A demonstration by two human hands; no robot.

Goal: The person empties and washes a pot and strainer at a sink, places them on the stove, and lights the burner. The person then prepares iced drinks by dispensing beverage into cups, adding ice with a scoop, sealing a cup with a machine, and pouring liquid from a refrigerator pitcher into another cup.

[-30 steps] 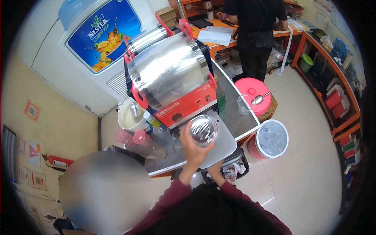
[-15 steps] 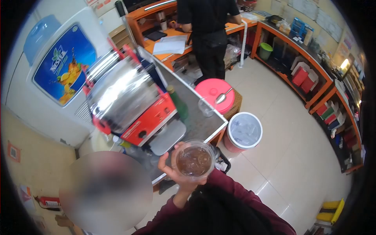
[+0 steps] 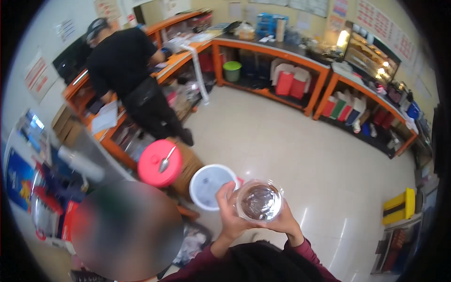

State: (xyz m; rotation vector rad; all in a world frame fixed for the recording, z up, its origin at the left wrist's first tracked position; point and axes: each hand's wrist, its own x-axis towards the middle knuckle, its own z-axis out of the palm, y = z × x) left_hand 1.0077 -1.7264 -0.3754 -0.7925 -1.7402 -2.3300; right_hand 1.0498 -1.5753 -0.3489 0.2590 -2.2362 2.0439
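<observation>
A clear plastic cup [image 3: 260,201] with a shiny top is held out in front of my body, above the tiled floor. My left hand [image 3: 230,211] wraps round the cup's left side, thumb and fingers against it. On the lower right side my right hand [image 3: 286,220] is closed against the same cup. The cup's lower part is hidden beneath its top. Left of my hands stands a white-rimmed bucket [image 3: 213,186] with something translucent inside.
A pink lid [image 3: 159,162] with a metal scoop lies left of the bucket. A person in black [image 3: 129,70] leans over an orange desk [image 3: 181,58]. Orange shelves [image 3: 310,64] line the back, and a yellow object [image 3: 399,207] is at right. A blurred disc covers the lower left.
The view has swung right, away from the sealing machine and counter. The cup has moved off the machine's plate with my left hand, and my right hand is now on it too.
</observation>
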